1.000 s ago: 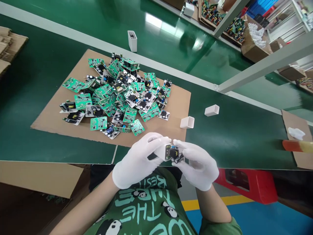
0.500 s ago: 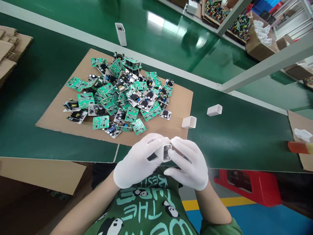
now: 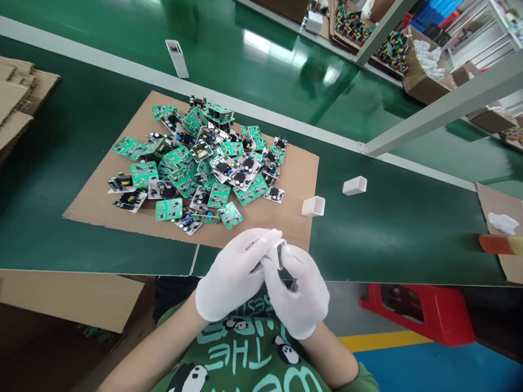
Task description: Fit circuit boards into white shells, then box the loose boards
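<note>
Just in front of the table edge, a small white plastic housing [image 3: 274, 256], shaped like a rectangular tube, is held between both hands. My left hand [image 3: 233, 276], in a white glove, wraps around its side. My right hand [image 3: 300, 291], also gloved, is closed at the open end, with thumb and fingertips against the housing. What lies inside the housing is mostly hidden by the fingers. Beyond my hands, a pile of green circuit boards [image 3: 182, 177] covers much of a flat cardboard sheet [image 3: 98, 209].
Two white housings lie to the right: one [image 3: 314, 207] at the cardboard's edge, another [image 3: 354, 186] on the green table [image 3: 400, 234]. A third housing [image 3: 177, 59] stands past the metal rail. A post [image 3: 429, 114] slants at right. A red stool [image 3: 441, 316] is below the table.
My right hand has moved in to the left and closed its thumb and fingers on the housing's open end. My left hand keeps its hold. The view has shifted slightly.
</note>
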Available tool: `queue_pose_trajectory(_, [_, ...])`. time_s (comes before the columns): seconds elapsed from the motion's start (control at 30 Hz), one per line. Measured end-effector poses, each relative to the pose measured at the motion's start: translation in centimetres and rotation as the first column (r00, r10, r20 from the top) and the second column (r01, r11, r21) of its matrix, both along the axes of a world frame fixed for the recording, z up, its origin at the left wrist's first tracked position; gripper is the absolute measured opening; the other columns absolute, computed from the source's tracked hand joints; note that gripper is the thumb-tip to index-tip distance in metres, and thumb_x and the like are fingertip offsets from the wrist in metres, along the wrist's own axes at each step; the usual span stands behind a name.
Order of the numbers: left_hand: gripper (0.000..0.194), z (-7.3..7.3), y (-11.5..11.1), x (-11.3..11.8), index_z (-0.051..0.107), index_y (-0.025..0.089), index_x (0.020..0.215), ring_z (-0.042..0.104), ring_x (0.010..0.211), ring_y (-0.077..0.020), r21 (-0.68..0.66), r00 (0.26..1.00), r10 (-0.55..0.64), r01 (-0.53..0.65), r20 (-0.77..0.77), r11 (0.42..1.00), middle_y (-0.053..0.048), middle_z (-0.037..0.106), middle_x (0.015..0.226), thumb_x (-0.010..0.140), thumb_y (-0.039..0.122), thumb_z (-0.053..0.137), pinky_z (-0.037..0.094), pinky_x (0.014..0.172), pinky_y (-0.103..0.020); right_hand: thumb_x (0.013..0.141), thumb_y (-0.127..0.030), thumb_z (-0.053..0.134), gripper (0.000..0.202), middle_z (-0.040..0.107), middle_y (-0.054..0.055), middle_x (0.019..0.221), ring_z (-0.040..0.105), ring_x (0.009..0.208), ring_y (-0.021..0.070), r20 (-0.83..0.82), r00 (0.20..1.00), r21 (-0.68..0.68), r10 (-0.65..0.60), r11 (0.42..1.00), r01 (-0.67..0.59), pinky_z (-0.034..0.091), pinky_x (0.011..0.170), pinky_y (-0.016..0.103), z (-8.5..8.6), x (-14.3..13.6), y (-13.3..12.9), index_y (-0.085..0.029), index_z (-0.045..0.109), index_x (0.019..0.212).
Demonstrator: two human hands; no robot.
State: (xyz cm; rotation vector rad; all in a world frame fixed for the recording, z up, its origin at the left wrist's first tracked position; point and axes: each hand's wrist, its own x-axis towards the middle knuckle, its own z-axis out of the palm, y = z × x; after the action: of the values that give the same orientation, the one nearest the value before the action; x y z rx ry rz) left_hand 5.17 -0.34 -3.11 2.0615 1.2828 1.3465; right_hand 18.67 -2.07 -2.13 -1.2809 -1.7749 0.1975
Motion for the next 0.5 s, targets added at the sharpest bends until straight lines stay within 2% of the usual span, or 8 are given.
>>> queue_pose_trajectory(0.1, [0.037,0.4,0.0,0.1,0.056,0.009,0.125,0.063,0.105,-0.0156,-0.011,0.998,0.048,-0.048,-0.039,0.999,-0.013,0.066,0.111,0.09,-0.001,0.051,0.051,0.097,-0.023,0.086,-0.014,0.074,0.023,0.073,0.003,0.099,0.071,0.085,0.0197,-0.082,0.997,-0.064,-0.014,0.998,0.008,0.062,0.076,0.031,0.1,-0.2,0.2,-0.025,0.067,0.105])
queue_pose_trajectory(0.17, [0.034,1.1,0.0,0.1,0.056,0.009,0.125,0.064,0.104,-0.015,-0.01,0.996,0.083,-0.084,-0.033,0.996,-0.012,0.067,0.109,0.091,0.003,0.055,0.051,0.096,-0.021,0.087,-0.019,0.074,0.019,0.072,0.002,0.097,0.07,0.082,0.0178,-0.29,0.955,-0.248,-0.058,0.969,-0.017,0.06,0.074,0.029,0.7,0.0,0.5,-0.025,0.068,0.103])
queue_pose_trajectory(0.2, [0.034,1.6,-0.1,0.0,0.057,0.01,0.124,0.064,0.103,-0.0145,0.003,0.995,0.096,-0.096,-0.022,0.995,-0.011,0.068,0.109,0.091,0.007,0.06,0.051,0.095,-0.021,0.088,-0.024,0.074,0.015,0.071,0.001,0.093,0.068,0.079,0.0166,-0.433,0.897,-0.359,-0.091,0.93,-0.079,0.059,0.071,0.027,1.1,0.1,0.6,-0.024,0.067,0.101])
queue_pose_trajectory(0.27, [0.035,2.7,-0.1,-0.2,0.058,0.011,0.122,0.064,0.104,-0.0136,0.028,0.996,0.085,-0.085,0.008,0.996,-0.01,0.069,0.109,0.088,0.015,0.07,0.05,0.097,-0.019,0.09,-0.035,0.071,0.013,0.065,-0.001,0.083,0.063,0.073,0.0147,-0.689,0.704,-0.518,-0.173,0.797,-0.311,0.056,0.065,0.025,2.0,0.4,0.8,-0.023,0.066,0.094])
queue_pose_trajectory(0.33, [0.034,3.8,-0.2,-0.3,0.061,0.013,0.116,0.065,0.103,-0.0128,0.029,0.998,0.046,-0.047,0.042,0.998,-0.008,0.07,0.108,0.086,0.021,0.074,0.049,0.098,-0.018,0.092,-0.042,0.068,0.022,0.058,-0.001,0.077,0.057,0.07,0.0139,-0.826,0.509,-0.53,-0.241,0.637,-0.559,0.054,0.064,0.025,2.5,0.5,0.9,-0.022,0.063,0.085])
queue_pose_trajectory(0.37, [0.033,4.3,-0.2,-0.4,0.062,0.013,0.113,0.065,0.101,-0.0123,0.018,0.998,0.037,-0.038,0.06,0.999,-0.008,0.071,0.106,0.086,0.024,0.075,0.05,0.096,-0.018,0.092,-0.044,0.067,0.025,0.056,-0.001,0.076,0.055,0.069,0.0141,-0.854,0.438,-0.516,-0.281,0.568,-0.642,0.054,0.065,0.026,2.6,0.5,0.8,-0.022,0.063,0.083])
queue_pose_trajectory(0.43, [0.032,4.8,-0.1,-0.4,0.063,0.012,0.109,0.066,0.095,-0.0117,-0.011,0.994,0.057,-0.056,0.091,0.998,-0.007,0.072,0.1,0.084,0.027,0.077,0.051,0.091,-0.018,0.09,-0.046,0.069,0.026,0.057,0.001,0.077,0.055,0.072,0.0158,-0.865,0.361,-0.495,-0.35,0.467,-0.733,0.055,0.068,0.028,2.7,0.3,0.7,-0.022,0.064,0.082])
queue_pose_trajectory(0.5, [0.033,5.0,0.0,-0.3,0.065,0.011,0.106,0.065,0.09,-0.0116,-0.031,0.991,0.089,-0.086,0.105,0.996,-0.006,0.071,0.096,0.082,0.029,0.08,0.052,0.087,-0.019,0.088,-0.049,0.07,0.026,0.06,0.003,0.081,0.058,0.076,0.019,-0.858,0.325,-0.485,-0.398,0.415,-0.77,0.057,0.068,0.031,2.8,0.1,0.7,-0.023,0.067,0.083])
